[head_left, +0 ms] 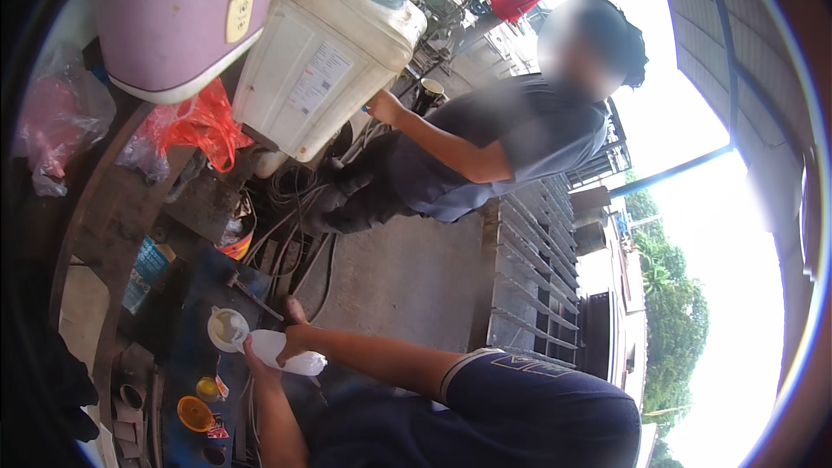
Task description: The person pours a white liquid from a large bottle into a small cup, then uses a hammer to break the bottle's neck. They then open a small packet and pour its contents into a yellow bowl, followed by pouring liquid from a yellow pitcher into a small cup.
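Observation:
My left hand is wrapped around the lower side of a translucent white plastic bottle. From the other side, my right hand grips the same bottle. It lies tilted, one end beside a cream-coloured round container; whether they touch I cannot tell. The fingertips of my left hand come close to that container. Below it on the dark work surface are an orange round lid or dish and a small yellow cup.
A person in dark clothes stands ahead, one hand at a white water dispenser. A pink-and-white cooler box is at the upper left, near red plastic bags. Cables lie on the floor beside a metal grating.

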{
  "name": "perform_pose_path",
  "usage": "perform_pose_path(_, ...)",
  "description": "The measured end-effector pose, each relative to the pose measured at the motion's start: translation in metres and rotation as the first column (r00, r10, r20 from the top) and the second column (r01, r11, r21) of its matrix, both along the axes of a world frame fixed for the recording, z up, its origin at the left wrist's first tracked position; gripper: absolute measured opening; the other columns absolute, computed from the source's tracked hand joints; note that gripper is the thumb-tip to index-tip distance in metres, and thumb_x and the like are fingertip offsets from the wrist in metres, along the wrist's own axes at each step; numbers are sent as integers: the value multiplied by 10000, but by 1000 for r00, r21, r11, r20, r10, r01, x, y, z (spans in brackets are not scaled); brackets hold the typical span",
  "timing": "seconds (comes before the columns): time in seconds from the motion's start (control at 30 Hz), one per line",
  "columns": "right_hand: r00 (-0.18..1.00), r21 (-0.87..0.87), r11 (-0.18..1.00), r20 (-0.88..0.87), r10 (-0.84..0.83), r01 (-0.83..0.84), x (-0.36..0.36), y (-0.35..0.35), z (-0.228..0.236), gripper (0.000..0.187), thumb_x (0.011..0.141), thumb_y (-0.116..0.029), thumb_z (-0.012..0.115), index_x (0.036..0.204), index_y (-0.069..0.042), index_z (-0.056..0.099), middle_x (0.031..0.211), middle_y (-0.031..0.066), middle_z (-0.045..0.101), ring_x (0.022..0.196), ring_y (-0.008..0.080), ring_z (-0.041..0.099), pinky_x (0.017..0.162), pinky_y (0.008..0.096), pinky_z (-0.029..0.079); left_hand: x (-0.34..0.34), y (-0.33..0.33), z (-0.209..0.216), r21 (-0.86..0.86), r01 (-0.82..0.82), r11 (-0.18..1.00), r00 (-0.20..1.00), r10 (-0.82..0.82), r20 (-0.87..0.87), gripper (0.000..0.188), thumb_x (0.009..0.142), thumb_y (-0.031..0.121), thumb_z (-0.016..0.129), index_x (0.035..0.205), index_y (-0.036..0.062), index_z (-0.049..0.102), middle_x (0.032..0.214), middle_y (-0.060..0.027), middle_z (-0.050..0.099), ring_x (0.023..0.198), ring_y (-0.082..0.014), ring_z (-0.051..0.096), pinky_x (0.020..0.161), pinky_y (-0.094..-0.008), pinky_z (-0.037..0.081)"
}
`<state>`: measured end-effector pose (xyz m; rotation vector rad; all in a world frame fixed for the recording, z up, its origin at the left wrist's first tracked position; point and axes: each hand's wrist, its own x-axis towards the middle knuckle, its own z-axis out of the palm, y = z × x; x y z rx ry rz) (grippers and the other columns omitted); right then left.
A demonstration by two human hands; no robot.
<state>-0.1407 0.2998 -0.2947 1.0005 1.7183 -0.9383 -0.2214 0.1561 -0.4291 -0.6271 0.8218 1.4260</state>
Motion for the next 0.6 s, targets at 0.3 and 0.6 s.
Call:
perform_pose_path(0.3, 1000, 96, 995, -10, -27, 27, -8, -14, 6, 1067, 625, -720, 785, 1393, 5, 630, 1430, 238, 612, 1357, 394, 548, 1138, 463, 414, 0, -14, -6, 13, -3, 1000, 997, 2, 77, 671, 931, 589, 634, 1383, 99, 560, 1317, -129, 625, 1230, -354, 606, 1051, -541, 478)
perform_pose_path(0.6, 998, 102, 993, -18, -62, 63, -11, -31, -3, 986, 604, -664, 845, 1348, -32, 700, 1364, 195, 691, 1257, 372, 661, 1024, 462, 541, 6, -32, -10, 182, -135, 974, 991, 128, 47, 726, 968, 614, 609, 1459, 86, 523, 1392, -121, 618, 1316, -345, 582, 1131, -521, 451)
